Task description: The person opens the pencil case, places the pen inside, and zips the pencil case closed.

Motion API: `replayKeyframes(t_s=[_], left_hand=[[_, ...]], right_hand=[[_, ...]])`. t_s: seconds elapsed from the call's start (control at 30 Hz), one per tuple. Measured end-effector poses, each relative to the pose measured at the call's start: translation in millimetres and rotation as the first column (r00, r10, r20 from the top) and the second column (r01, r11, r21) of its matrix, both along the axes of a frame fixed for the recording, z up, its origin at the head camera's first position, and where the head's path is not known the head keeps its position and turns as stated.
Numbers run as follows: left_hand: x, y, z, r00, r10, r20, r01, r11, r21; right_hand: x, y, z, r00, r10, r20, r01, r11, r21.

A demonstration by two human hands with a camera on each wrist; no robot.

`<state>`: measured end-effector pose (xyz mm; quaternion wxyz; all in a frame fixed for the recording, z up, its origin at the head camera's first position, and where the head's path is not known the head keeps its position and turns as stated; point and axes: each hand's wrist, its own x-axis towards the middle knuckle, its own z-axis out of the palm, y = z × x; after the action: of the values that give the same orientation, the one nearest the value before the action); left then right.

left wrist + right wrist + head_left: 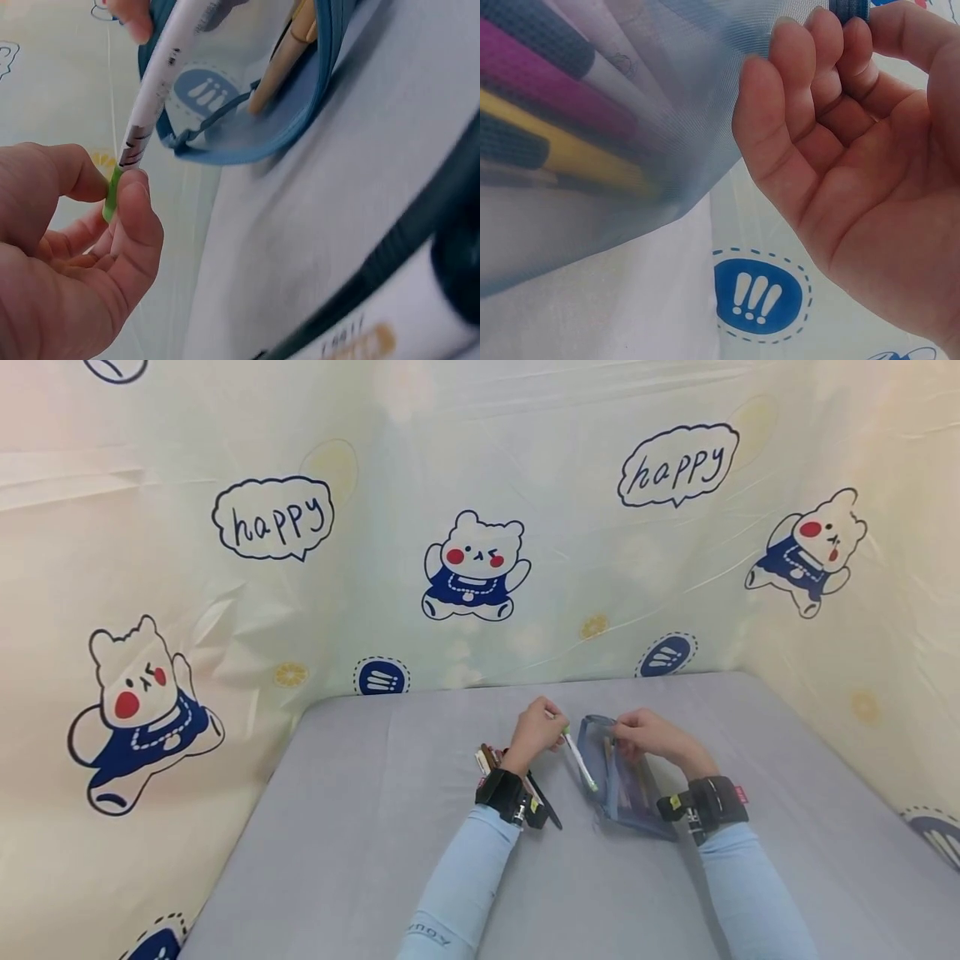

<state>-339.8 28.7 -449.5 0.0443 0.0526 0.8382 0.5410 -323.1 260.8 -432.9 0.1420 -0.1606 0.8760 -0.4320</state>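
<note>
My left hand (537, 729) pinches a white pen (581, 762) by its green end between thumb and finger. The pen slants across the open mouth of a blue mesh zip pouch (611, 789); whether its far tip is inside, I cannot tell. My right hand (651, 735) grips the pouch's zipped edge, thumb on one side and fingers curled on the other. Through the mesh in the right wrist view show a magenta pen (555, 82) and a yellow pen (570, 146). A tan pen (283, 64) lies inside the pouch in the left wrist view.
Beneath my left wrist lies a loose bunch of several pens (483, 762), partly hidden by the wrist camera. A black pen (552, 812) sticks out toward me. The grey tabletop (360, 835) meets a printed curtain (480, 460) at its back edge.
</note>
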Motion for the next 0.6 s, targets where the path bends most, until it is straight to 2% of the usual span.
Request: replayKeyframes(t_s=[0.27, 0.47, 0.6], left_hand=[[3.5, 13.7, -1.9, 0.999, -0.019, 0.026, 0.019, 1.000, -0.024], [4.5, 23.1, -0.9, 0.999, -0.047, 0.015, 0.048, 0.997, -0.067], [6.4, 28.4, -1.3, 0.995, -0.101, 0.028, 0.103, 0.988, -0.111]], right_hand=[[0.4, -0.8, -0.2, 1.000, 0.006, 0.016, -0.006, 1.000, -0.002], [-2.1, 0.4, 1.3, 1.000, -0.001, -0.005, 0.001, 1.000, 0.004], [-0.7, 0.2, 2.1, 1.000, -0.002, 0.004, 0.002, 1.000, 0.002]])
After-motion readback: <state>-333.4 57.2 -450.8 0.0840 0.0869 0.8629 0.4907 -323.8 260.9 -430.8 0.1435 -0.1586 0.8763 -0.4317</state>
